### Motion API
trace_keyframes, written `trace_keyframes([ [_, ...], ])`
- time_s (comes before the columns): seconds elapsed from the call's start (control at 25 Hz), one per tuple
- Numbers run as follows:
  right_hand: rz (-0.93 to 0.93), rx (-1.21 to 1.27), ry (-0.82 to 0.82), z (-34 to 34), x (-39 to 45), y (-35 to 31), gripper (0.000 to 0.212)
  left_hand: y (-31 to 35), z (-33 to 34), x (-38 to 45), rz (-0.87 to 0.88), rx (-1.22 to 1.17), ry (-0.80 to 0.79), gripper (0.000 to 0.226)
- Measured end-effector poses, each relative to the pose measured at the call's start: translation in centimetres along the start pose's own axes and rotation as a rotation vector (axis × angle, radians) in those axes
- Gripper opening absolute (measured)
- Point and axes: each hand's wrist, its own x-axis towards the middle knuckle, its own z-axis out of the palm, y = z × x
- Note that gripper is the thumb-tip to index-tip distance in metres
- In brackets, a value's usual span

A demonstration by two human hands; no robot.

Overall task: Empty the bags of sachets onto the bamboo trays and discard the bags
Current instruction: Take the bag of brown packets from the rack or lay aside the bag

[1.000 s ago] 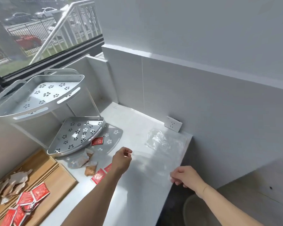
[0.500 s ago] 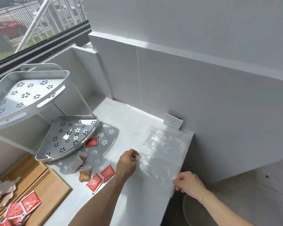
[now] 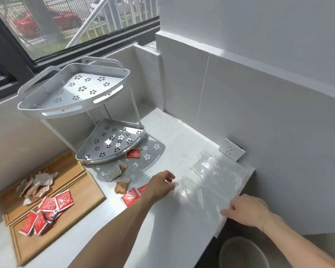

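Observation:
Two clear plastic bags lie flat on the white counter at the right: a near bag (image 3: pixel 205 198) and a far bag (image 3: pixel 215 167) by the wall socket. My left hand (image 3: pixel 160 185) pinches the near bag's left edge. My right hand (image 3: pixel 247 209) grips the same bag's right corner at the counter's edge. Bamboo trays (image 3: pixel 79 192) at the left carry red sachets (image 3: pixel 47 211) and pale brown sachets (image 3: pixel 35 184). More red sachets (image 3: pixel 131 196) and brown sachets (image 3: pixel 122 185) lie loose on the counter beside my left wrist.
A white two-tier corner rack (image 3: pixel 108 142) with flower cut-outs stands behind the loose sachets. A wall socket (image 3: pixel 231 149) sits at the back right. A round bin (image 3: pixel 242 252) stands on the floor below the counter's right edge. White walls close the back and right.
My left hand moved right and took hold of the near bag's left edge. My right hand stayed on the bag's right corner. The camera swung and the bin came into view.

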Motion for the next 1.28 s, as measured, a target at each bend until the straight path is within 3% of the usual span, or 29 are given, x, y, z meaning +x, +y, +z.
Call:
trace_keyframes([
  [0.32, -0.280, -0.055, 0.179, -4.7, 3.7, -6.6, 0.024, -3.4, -5.1, -4.1, -0.131, 0.026, 0.068, 0.028],
  [0.56, -0.488, -0.123, 0.237, -5.0, 7.5, -13.8, 0.029, -6.6, -8.9, -7.3, -0.250, 0.072, 0.169, 0.029],
  [1.0, -0.671, -0.299, 0.145, -2.3, 11.3, -22.5, 0.060, -9.6, -8.7, -8.5, -0.379, 0.188, 0.245, 0.056],
  [1.28, -0.681, -0.297, 0.173, 0.2, 11.9, -23.3, 0.044, -9.6, -5.8, -7.1, -0.371, 0.431, 0.336, 0.044],
])
